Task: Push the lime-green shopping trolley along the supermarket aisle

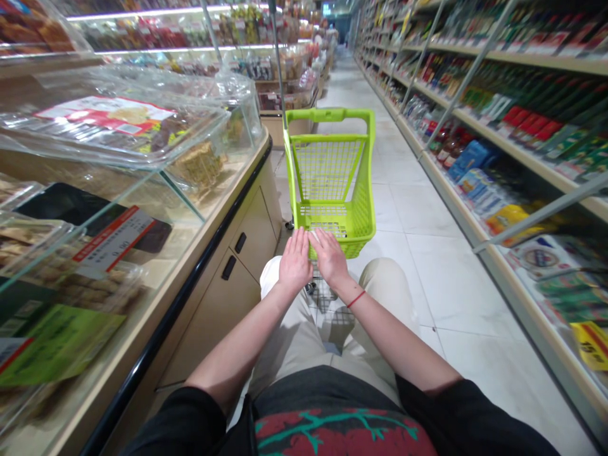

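Note:
My left hand [295,261] and my right hand [329,256] are held out side by side above my lap, fingers straight and lying flat, with nothing in them. A bright green plastic shopping cart basket [368,190] stands just ahead, and my fingertips overlap its near lower edge in the picture. Whether they touch it I cannot tell. The green cart handle [354,114] is at the far top side. No goods show inside the basket. A red string bracelet [356,299] circles my right wrist.
To the left is a wooden display counter [209,297] with glass partitions, plastic-packed foods and price tags [114,237]. A long shelf rack [517,149] of bottles and packets lines the right side. The pale tiled aisle floor [403,209] runs ahead between them.

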Demonstrator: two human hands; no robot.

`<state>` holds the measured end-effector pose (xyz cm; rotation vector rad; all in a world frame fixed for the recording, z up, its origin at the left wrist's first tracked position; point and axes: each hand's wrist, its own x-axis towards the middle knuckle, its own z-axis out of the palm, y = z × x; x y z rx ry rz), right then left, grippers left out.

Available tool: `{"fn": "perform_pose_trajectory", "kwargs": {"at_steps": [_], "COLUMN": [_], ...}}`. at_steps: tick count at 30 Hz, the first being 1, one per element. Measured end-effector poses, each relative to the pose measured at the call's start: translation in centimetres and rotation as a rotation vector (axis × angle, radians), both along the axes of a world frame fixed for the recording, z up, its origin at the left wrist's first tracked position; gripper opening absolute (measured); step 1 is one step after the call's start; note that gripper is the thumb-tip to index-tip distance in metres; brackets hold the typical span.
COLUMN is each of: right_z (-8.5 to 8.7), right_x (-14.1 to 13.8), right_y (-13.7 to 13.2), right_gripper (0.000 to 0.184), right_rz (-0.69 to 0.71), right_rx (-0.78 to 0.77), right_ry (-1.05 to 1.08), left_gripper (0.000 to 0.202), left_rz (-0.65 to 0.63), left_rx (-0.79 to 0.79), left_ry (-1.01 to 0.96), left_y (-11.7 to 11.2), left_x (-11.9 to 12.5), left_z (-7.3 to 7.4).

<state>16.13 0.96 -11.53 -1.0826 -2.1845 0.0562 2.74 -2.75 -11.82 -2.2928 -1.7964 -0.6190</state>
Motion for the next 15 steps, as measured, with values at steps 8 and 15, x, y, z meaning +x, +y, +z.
{"fn": "perform_pose_trajectory", "kwargs": {"at_steps": [8,15], "right_z": [-0.6,-1.0], "right_x": [7.6,6.5], "right_y": [0.5,0.3], "right_gripper": [0.061,0.060], "right_rz": [-0.144,-0.160], "right_rx": [0.055,0.058], "right_ry": [-0.010,0.049], "left_gripper": [0.091,0.093], "left_rz": [-0.023,-0.034], "left_rx": [0.011,0.012], "left_ry": [-0.017,-0.028], "left_y": [0.0,0.0], "left_x": [-0.1,0.0], "left_z": [0.2,0.1]}}
